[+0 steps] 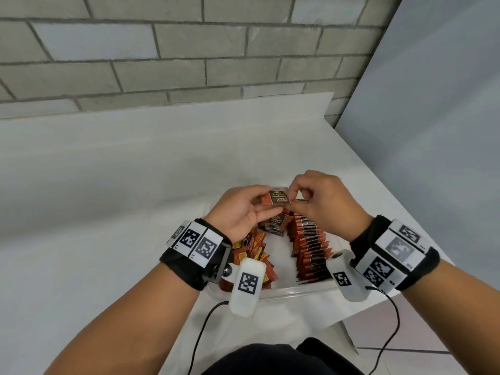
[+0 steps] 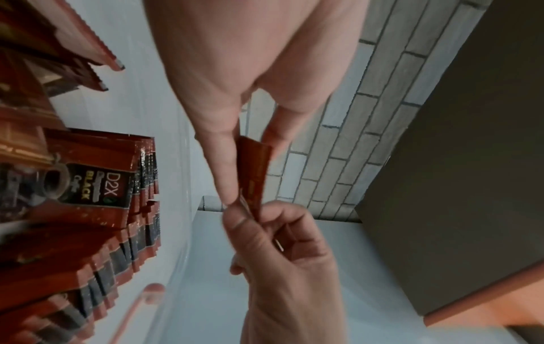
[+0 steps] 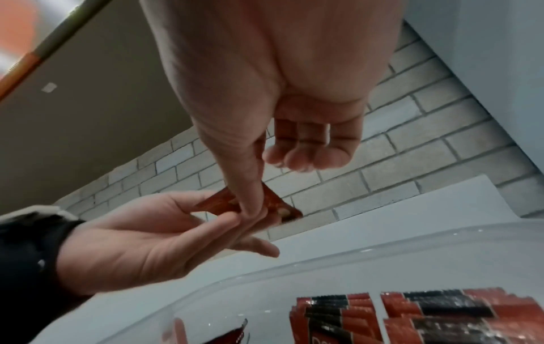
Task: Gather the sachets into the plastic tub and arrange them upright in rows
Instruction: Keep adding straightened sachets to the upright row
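Both hands are over a clear plastic tub point(image 1: 297, 290) on the white table. Between them they hold one red and black sachet point(image 1: 277, 198) above the tub. My left hand point(image 1: 266, 206) pinches its left side and my right hand point(image 1: 293, 199) pinches its right edge. The left wrist view shows the sachet point(image 2: 253, 172) edge-on between thumb and finger. Inside the tub, a long row of upright sachets point(image 1: 308, 247) runs along the right, and one sachet point(image 1: 275, 225) leans at its far end. Loose sachets point(image 1: 255, 251) lie in a heap on the left.
A grey brick wall point(image 1: 189, 58) stands behind the white table point(image 1: 108, 171). The table's right edge point(image 1: 384, 190) is close to the tub, beside a pale panel. Black cables point(image 1: 203, 326) hang from both wrist cameras near the front edge.
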Demonstrator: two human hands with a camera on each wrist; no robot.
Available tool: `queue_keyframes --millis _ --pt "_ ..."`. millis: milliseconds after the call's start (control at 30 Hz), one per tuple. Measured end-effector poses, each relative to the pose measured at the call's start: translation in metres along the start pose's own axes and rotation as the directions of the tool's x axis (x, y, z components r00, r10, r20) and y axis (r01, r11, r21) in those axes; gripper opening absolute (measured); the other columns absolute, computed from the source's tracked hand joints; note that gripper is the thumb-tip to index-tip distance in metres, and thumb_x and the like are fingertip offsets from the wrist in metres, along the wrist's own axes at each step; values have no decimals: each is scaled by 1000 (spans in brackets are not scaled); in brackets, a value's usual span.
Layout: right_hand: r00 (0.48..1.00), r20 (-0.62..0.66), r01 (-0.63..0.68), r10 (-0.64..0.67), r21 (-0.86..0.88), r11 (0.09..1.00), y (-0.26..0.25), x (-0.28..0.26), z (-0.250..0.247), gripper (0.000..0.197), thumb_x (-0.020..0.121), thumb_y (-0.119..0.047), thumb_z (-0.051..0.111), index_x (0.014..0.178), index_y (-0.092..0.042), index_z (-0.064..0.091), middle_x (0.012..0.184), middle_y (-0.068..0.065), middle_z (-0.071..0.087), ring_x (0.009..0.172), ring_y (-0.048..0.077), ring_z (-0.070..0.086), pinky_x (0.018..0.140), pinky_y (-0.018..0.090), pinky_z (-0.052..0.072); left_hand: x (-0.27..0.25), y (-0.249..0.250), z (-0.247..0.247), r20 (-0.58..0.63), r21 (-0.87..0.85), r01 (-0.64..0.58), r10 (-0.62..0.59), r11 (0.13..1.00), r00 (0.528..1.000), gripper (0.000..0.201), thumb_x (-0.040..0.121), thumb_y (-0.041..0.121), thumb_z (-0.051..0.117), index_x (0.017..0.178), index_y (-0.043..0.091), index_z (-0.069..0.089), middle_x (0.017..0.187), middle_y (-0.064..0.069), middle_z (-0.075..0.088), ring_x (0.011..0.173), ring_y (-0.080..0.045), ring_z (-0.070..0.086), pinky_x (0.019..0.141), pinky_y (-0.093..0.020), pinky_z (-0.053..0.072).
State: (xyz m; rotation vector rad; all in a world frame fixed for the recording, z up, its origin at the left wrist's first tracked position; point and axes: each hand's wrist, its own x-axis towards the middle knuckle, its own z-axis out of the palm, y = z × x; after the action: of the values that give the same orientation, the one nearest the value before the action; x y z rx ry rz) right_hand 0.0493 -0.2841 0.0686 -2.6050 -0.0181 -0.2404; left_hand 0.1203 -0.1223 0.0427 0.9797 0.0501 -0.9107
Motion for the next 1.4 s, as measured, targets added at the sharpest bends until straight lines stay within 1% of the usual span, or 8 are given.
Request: queue_keyframes --millis 333,467,600,833,967,1167,1267,1400 --pt "940 78 -342 333 154 927 4 -8 4 24 86 -35 68 103 -24 56 83 -8 67 71 5 61 60 17 44 2 -5 8 -90 118 -141 152 983 984 24 91 -10 47 110 4 54 113 -21 63 95 -29 66 77 -38 58" --pt "937 118 -350 329 301 887 -1 -11 4 18 84 -19 69 100 -25 61 74 -4 72 63 6 64 62 18 47 0 -8 10 -76 152 -126 138 980 987 14 93 -1 52 104 6 56 101 -14 66 90 -26 66 77 -37 57" --pt "941 -19 -318 339 295 901 2 0 -4 13 90 -32 62 102 -32 68 79 -3 65 64 9 55 59 20 45 -1 -5 11 -97 303 -117 152 946 984 3 93 16 60 91 17 59 85 -2 71 79 -21 69 83 -37 53" --pt "888 130 -418 441 626 659 3 0 -11 16 89 -3 61 92 -18 57 72 4 64 65 18 61 54 26 54 0 -9 22 -142 316 -69 119 946 983 7 93 12 59 99 14 56 97 -7 69 86 -22 69 75 -30 55" --pt "917 39 -382 397 372 846 13 3 -17 25 96 -7 48 107 -27 59 88 0 61 80 24 68 70 44 57 -1 -7 20 -242 331 16 68 943 968 10 96 23 54 91 15 53 93 -5 58 81 -13 57 63 -23 44" --pt "949 258 -177 182 -40 983 10 6 -4 24 93 -13 57 115 -21 62 93 0 63 76 12 57 62 16 40 7 -5 10 -312 395 159 -30 905 950 43 95 39 50 124 8 51 120 -13 51 117 -26 45 97 -36 37" --pt "928 335 -120 166 -154 981 5 11 11 17 88 -13 63 106 -15 65 92 2 66 80 15 57 68 22 41 7 -4 10 -325 379 225 -98 897 940 42 94 43 50 118 9 51 108 -12 52 98 -23 49 75 -34 41" --pt "902 382 -102 200 -261 960 2 22 19 10 84 -13 67 94 -13 66 86 1 65 80 17 60 68 25 43 11 -6 7 -351 371 219 -82 902 933 44 91 43 53 116 6 52 104 -12 52 88 -21 49 78 -33 41"
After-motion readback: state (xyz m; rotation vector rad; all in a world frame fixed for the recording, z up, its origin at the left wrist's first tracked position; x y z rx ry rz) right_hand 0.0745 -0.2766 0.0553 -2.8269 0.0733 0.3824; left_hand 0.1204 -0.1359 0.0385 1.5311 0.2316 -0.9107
